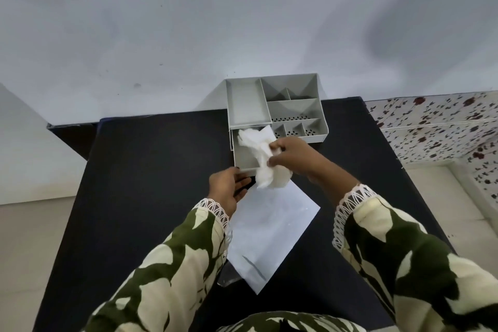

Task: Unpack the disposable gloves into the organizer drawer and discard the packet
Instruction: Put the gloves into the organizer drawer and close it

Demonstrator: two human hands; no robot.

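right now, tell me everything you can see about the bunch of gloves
The gloves are a crumpled bunch of thin, translucent white plastic film. The right hand pinches the bunch near its middle. Its upper part hangs over the open drawer of the grey organizer; its lower end trails past the drawer front toward the flat packet on the black table. The left hand is at the drawer front, apart from the gloves.

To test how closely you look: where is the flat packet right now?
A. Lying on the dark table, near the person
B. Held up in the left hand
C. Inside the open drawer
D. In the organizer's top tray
A: the packet lies flat on the dark table, below the open drawer.
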